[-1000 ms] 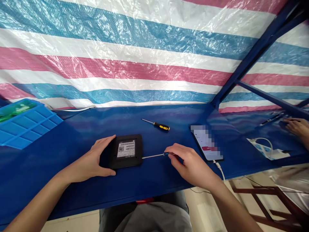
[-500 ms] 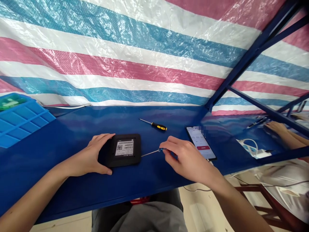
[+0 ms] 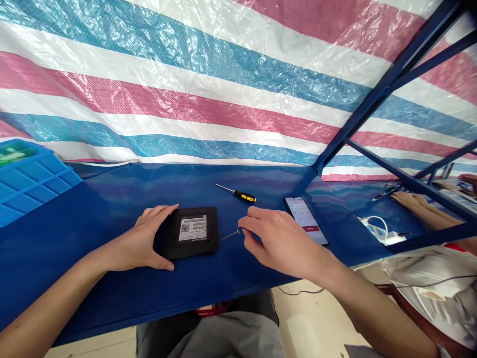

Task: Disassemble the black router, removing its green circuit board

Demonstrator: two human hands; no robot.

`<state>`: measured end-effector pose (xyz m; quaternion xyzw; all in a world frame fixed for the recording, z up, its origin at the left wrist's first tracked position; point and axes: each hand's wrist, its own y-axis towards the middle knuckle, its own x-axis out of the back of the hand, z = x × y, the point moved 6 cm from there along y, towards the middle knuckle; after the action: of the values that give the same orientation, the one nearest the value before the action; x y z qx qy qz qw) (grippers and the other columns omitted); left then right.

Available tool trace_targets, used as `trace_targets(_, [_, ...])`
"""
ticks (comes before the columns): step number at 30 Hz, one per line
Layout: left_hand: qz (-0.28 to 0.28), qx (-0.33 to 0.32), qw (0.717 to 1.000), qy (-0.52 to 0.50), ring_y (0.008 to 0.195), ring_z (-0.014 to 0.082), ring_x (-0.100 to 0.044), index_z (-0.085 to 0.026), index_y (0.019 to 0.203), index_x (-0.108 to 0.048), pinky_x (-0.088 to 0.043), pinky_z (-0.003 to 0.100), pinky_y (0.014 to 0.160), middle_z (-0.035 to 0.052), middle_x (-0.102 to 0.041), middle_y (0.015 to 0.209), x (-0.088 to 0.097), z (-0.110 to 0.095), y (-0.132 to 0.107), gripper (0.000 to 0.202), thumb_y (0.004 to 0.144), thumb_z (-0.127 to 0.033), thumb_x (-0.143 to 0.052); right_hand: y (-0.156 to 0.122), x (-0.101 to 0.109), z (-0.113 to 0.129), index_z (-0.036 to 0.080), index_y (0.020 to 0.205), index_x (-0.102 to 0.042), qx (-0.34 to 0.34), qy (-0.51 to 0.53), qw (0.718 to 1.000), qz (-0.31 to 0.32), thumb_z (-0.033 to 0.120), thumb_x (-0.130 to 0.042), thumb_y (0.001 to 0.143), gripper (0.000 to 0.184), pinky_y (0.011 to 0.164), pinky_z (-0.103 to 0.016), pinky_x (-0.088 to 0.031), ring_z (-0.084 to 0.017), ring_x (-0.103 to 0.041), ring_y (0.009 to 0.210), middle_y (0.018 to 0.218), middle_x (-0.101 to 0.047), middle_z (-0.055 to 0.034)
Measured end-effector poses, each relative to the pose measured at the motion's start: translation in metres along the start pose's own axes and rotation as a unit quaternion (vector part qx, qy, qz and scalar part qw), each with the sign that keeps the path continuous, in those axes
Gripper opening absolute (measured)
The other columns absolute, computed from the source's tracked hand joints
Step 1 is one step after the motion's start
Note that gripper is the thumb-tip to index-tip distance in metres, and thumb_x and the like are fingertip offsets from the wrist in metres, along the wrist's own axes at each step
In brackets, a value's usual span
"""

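Note:
A flat black square box (image 3: 193,228) with a white printed label and QR code lies on the blue table. My left hand (image 3: 136,241) grips its left side, thumb at the near edge and fingers at the far edge. Between the thumb and fingers of my right hand (image 3: 278,238) is a thin screwdriver (image 3: 228,235) with a blue handle, mostly covered by the hand. Its metal shaft points left, and the tip meets the box's right edge near the front corner; whether it sits inside an opening cannot be made out.
Behind the box lies a black-and-yellow screwdriver (image 3: 245,197). A phone (image 3: 306,219) showing a running timer rests right of my right hand. A blue crate (image 3: 37,184) stands far left. Blue frame bars (image 3: 357,117) rise at right, beyond which are a co-worker's hands (image 3: 408,200) and a white cable (image 3: 380,223).
My right hand has moved left toward the box, and less of the screwdriver shaft shows. My left hand and the box keep their place. The view has turned slightly right.

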<state>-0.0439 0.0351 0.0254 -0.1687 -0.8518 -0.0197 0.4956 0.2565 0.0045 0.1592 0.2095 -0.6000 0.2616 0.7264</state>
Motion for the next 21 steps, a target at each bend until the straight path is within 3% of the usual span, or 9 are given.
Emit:
trace_targets(2, [0.009,0.002,1.0,0.009,0.16,0.0488,-0.029,-0.031,0.173,-0.024,-0.036,0.061,0.129,0.0148,-0.034,0.17,-0.001,-0.001,0.001,0.139,0.057,-0.059,-0.095,0.005,0.003,0.008,0.016,0.095,-0.073,0.003,-0.027,0.999,0.02,0.014,-0.054,0.105,0.022,0.059,-0.034,-0.025,-0.017,-0.059,0.074,0.093,-0.066,-0.0059])
trace_targets(7, [-0.006,-0.027,1.0,0.013,0.153,0.0467,-0.038,-0.033,0.163,-0.038,-0.04,0.059,0.126,0.0117,-0.043,0.162,0.0,-0.005,0.004,0.123,0.056,-0.057,-0.095,0.02,0.012,0.029,0.017,0.09,-0.071,0.017,-0.098,0.992,0.075,0.013,-0.054,0.104,0.023,0.056,-0.035,-0.026,-0.019,-0.06,0.072,0.088,-0.065,-0.0054])
trace_targets(11, [-0.014,-0.045,0.999,0.017,0.15,0.0449,-0.04,-0.034,0.157,-0.04,-0.041,0.058,0.124,0.011,-0.045,0.158,-0.001,-0.005,0.005,0.116,0.058,-0.057,-0.094,0.031,0.018,0.041,0.016,0.092,-0.072,0.031,-0.14,0.984,0.107,0.012,-0.055,0.105,0.021,0.055,-0.035,-0.028,-0.021,-0.065,0.078,0.09,-0.067,-0.0076])
trace_targets(21, [-0.018,-0.047,0.999,0.009,0.149,0.0458,-0.043,-0.029,0.155,-0.043,-0.041,0.058,0.124,0.0123,-0.049,0.157,-0.001,-0.011,0.006,0.115,0.056,-0.059,-0.093,0.046,0.02,0.041,0.013,0.098,-0.076,0.032,-0.169,0.97,0.174,0.013,-0.058,0.106,0.02,0.062,-0.033,-0.042,-0.026,-0.074,0.084,0.095,-0.075,-0.0123])
